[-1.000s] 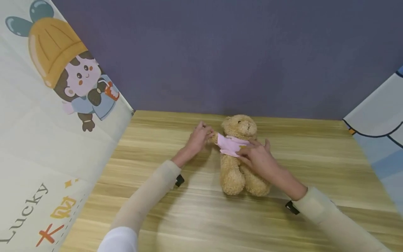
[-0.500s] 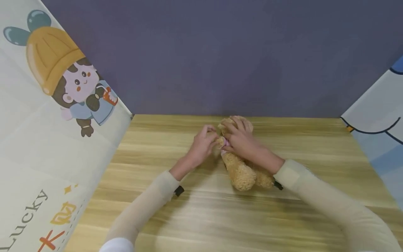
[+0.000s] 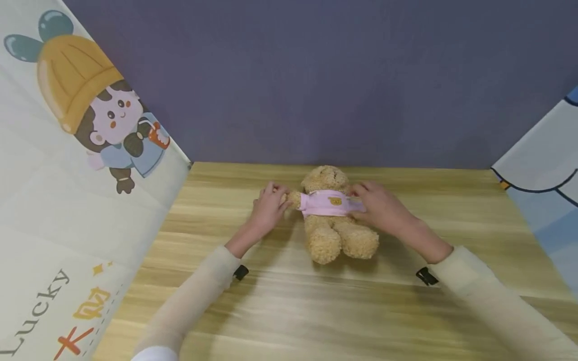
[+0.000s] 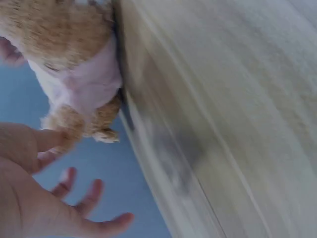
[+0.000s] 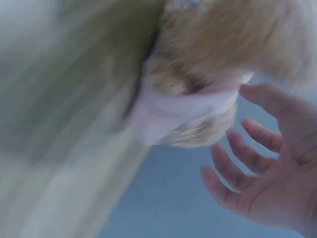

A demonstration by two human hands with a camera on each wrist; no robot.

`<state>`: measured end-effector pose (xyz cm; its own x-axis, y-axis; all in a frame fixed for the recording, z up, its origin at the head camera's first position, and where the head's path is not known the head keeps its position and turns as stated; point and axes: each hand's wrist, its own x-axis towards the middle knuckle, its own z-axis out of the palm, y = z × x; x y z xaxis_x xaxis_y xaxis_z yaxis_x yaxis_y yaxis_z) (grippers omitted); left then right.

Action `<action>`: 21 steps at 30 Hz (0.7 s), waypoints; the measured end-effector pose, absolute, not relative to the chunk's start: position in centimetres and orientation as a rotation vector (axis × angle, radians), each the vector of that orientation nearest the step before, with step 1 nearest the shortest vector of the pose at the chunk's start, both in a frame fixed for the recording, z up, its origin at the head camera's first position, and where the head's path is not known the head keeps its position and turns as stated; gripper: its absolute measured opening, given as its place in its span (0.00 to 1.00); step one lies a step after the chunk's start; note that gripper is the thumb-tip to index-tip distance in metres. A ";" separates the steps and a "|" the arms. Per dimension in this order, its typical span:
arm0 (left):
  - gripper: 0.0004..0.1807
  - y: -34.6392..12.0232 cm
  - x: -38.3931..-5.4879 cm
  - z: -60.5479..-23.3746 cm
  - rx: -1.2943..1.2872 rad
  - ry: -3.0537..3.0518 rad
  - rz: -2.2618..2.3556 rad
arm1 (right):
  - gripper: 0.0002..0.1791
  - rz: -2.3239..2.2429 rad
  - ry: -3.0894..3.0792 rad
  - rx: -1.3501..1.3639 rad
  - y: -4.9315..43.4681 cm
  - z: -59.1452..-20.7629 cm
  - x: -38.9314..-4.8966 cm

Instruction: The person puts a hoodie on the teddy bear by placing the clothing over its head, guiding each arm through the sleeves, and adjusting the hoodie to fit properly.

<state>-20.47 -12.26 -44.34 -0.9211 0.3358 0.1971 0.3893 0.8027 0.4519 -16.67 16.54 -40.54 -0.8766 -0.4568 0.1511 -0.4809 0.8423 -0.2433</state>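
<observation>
A light-brown teddy bear (image 3: 325, 240) in a pink shirt (image 3: 316, 203) with a small yellow bear print lies on its back, its legs toward me. My left hand (image 3: 267, 206) pinches the end of the bear's outstretched arm (image 3: 293, 200). In the left wrist view, thumb and forefinger meet at the furry paw (image 4: 67, 124) while the other fingers spread apart. My right hand (image 3: 381, 208) is at the opposite sleeve (image 3: 355, 206), fingers above and thumb below it. In the right wrist view, the thumb tip is right at the shirt's edge (image 5: 178, 109) and the fingers are spread.
The bear lies near the back of a wood-grain table (image 3: 289, 311), its head close to a dark blue-grey wall (image 3: 289, 80). A white sheet with cartoon prints (image 3: 40, 210) borders the left side, and another printed sheet (image 3: 546, 200) the right.
The right hand went over the bear's head and chest, tilting the bear, then moved right to the other sleeve. The bear lies flat again, further left; the left hand keeps its paw.
</observation>
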 end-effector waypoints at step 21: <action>0.15 -10.4 -19.7 -45.7 -0.922 -2.996 -0.548 | 0.10 0.419 -2.644 0.714 14.1 -45.1 -16.2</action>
